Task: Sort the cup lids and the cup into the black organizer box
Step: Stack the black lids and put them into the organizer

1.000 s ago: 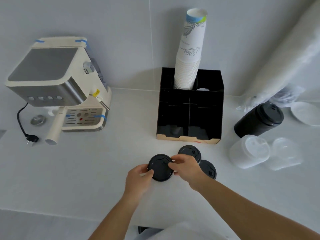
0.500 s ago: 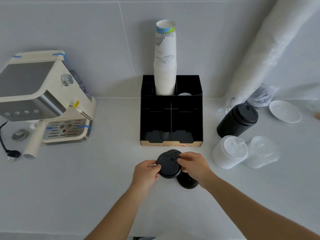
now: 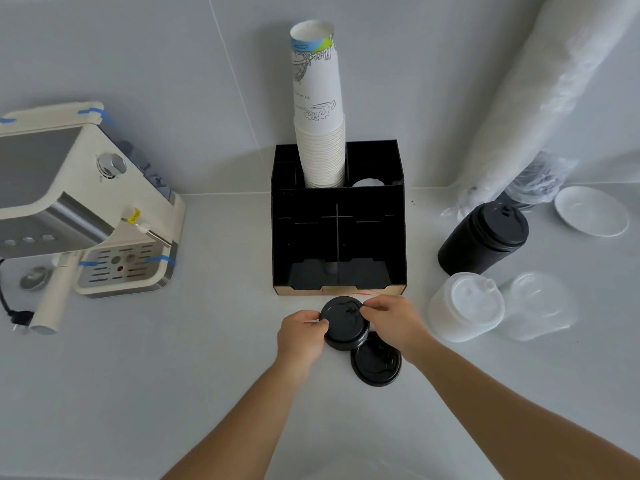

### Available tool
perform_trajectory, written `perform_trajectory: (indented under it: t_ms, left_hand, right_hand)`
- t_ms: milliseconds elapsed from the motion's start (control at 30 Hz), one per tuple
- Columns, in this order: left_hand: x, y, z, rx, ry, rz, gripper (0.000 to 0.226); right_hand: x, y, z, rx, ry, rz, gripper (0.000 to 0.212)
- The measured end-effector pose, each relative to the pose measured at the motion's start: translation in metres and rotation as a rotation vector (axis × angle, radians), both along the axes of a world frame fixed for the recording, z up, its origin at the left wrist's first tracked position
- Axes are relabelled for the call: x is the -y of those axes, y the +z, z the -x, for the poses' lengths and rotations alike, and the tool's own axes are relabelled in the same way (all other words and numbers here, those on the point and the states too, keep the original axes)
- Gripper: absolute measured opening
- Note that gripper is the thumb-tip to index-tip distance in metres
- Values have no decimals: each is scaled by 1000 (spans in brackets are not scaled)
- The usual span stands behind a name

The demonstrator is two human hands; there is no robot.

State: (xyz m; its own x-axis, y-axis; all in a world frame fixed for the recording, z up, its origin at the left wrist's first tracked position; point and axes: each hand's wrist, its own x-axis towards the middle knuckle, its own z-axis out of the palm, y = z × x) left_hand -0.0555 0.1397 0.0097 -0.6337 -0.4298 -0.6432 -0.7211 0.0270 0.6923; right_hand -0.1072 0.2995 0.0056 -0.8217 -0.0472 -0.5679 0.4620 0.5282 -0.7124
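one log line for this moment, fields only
both hands: left hand and right hand grip black lid stack | loose black lid on counter | black organizer box front slots empty

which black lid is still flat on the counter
The single black lid nearest the camera, by the right hand; the held stack of black lids overlaps it.

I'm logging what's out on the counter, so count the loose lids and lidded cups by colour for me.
Black lids: 2, the held stack counted as one since its layers are unclear, plus a flat lid
Black lidded cup: 1
White lidded cup: 1
Clear lid: 1
Total: 5
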Motion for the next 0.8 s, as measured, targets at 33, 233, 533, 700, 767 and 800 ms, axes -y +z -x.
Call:
perform_trajectory:
  t_ms: [33, 233, 533, 700, 767, 800]
  left_hand:
    - [-1, 0, 1, 9, -3, 11, 17]
    - [-2, -7, 5, 46, -39, 40, 14]
    - [0, -9, 2, -17, -17, -24, 10]
    - [3, 1, -2, -90, -18, -94, 20]
    - [1, 2, -3, -102, -53, -82, 23]
    - [0, 2, -4, -107, -75, -71, 24]
  right_hand:
    - [0, -1, 1, 6, 12, -12, 24]
    - [0, -7, 4, 55, 40, -38, 27]
    - [-1, 0, 6, 23, 82, -64, 30]
    - [-14, 7, -7, 67, -29, 118, 24]
    - [-22, 11, -16, 105, -75, 186, 23]
    - [-26, 12, -20, 118, -92, 204, 24]
